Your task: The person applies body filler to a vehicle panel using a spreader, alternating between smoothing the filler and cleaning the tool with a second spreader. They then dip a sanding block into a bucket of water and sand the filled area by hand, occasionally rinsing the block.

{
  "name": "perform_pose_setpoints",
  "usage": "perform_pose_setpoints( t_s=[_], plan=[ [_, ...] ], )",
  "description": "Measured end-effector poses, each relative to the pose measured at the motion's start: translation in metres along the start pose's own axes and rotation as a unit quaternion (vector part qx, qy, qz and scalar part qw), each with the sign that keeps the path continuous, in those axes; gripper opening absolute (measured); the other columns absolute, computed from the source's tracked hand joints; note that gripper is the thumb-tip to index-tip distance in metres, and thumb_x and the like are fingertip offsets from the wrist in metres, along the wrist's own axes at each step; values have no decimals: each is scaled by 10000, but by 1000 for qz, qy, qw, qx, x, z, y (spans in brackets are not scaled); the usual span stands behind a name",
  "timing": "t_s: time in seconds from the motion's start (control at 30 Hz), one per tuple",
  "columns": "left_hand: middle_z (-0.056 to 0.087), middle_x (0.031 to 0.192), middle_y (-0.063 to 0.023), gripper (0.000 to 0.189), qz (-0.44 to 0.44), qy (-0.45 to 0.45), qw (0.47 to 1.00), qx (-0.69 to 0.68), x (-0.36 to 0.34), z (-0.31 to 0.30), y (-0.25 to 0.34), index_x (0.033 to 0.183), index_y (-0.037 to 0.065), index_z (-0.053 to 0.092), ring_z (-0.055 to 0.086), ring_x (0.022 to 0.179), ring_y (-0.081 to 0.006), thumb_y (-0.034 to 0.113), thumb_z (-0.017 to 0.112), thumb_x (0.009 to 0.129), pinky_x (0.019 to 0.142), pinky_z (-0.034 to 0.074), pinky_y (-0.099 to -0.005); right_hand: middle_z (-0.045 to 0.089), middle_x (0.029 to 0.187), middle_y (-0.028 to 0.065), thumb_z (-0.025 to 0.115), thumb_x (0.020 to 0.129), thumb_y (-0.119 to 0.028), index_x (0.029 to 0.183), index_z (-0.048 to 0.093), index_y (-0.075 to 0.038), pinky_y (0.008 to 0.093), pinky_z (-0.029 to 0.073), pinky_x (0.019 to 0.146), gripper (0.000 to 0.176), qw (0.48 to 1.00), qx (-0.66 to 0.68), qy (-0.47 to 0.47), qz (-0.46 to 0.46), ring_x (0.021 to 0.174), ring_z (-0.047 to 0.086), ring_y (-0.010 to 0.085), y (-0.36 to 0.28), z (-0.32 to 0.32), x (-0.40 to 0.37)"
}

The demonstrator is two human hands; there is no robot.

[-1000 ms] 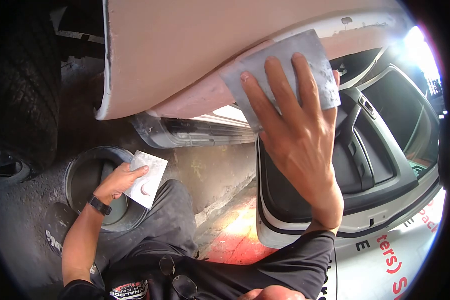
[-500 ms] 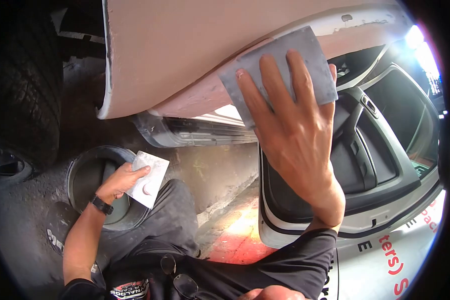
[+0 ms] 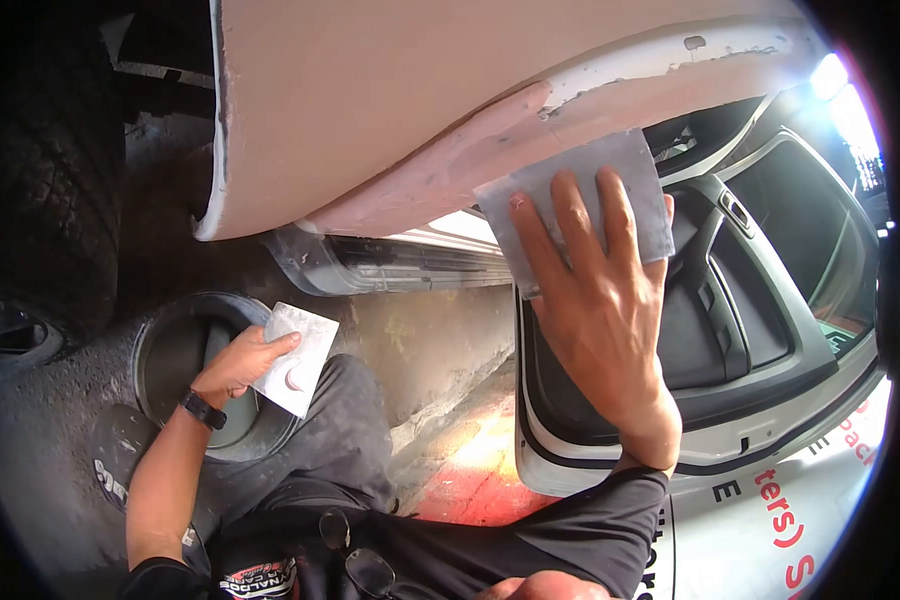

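Note:
My right hand (image 3: pixel 610 305) grips a thin grey flexible spreader sheet (image 3: pixel 645 160), fingers spread flat over it and thumb at its right edge. The sheet's far edge overlaps the lower edge of a pinkish-beige car body panel (image 3: pixel 390 90). A smooth pink filler band (image 3: pixel 420 180) runs along this edge, and rougher patches show farther right. Lower left, my left hand (image 3: pixel 238 362) pinches a small white plate (image 3: pixel 305 345), thumb on top, with a pinkish smear on its face. This hand is above a dark round bucket (image 3: pixel 150 345).
A tyre (image 3: pixel 40 180) stands at the far left. Below the panel runs a dark sill trim (image 3: pixel 370 265). On the right is an open car door (image 3: pixel 690 400) with dark inner lining and printed lettering outside. Glasses (image 3: pixel 370 572) hang at my shirt front.
My right hand has drawn the grey spreader sheet down and slightly right, toward me, uncovering more of the pink band and panel edge. My left hand with the white plate has stayed put.

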State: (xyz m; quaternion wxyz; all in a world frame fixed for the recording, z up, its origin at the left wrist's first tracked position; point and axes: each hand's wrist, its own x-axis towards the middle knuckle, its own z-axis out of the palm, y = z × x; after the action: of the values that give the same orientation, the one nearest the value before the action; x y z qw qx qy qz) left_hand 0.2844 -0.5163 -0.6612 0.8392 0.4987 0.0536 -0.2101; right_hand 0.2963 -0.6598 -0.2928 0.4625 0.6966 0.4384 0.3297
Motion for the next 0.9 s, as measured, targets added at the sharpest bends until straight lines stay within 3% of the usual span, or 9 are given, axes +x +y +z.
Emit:
perform_pose_setpoints(
  t_s=[0.03,0.13,0.33,0.43,0.73,0.9],
  plan=[
    [726,962,-71,371,6,-14,1000,-11,3,0,-5,1145,-44,671,686,791,-104,295,665,993,647,543,-262,553,1294,121,629,832,-201,1241,663,-99,731,340,1029,423,1000,2,-6,6,1249,499,393,0,-1,-2],
    [699,851,17,356,29,-36,999,-24,18,-2,-24,1170,30,677,582,586,-11,344,599,1023,393,356,-209,551,1316,112,612,845,-207,1258,661,-110,733,332,1034,427,1000,14,12,2,1258,500,388,-2,-2,2],
    [711,897,-21,372,17,-4,1000,-14,6,2,-10,1139,-8,681,638,675,-57,337,612,1018,514,468,-237,547,1364,80,658,798,-212,1285,665,-172,712,333,1055,490,998,-14,57,1,1313,490,372,25,-2,9],
    [714,915,-36,378,-4,18,999,33,10,-1,-13,1142,-16,677,663,721,-79,335,614,1017,586,509,-258,537,1434,51,761,600,-37,1358,631,-252,663,332,1118,799,999,-16,32,33,1379,454,353,40,-15,10],
    [727,1008,-61,351,23,-21,998,-52,10,2,-15,1173,-26,671,691,834,-108,287,622,1023,688,551,-277,541,1417,-3,823,524,-21,1345,619,-270,608,398,1093,881,998,-49,42,3,1357,473,314,51,-30,34],
    [727,998,-57,360,21,-30,998,-47,15,-2,-22,1174,-27,669,694,824,-109,296,622,1023,683,551,-276,545,1393,-12,846,560,-41,1341,611,-270,558,492,964,847,998,-52,39,-6,1355,473,292,51,-27,39]
  ],
)
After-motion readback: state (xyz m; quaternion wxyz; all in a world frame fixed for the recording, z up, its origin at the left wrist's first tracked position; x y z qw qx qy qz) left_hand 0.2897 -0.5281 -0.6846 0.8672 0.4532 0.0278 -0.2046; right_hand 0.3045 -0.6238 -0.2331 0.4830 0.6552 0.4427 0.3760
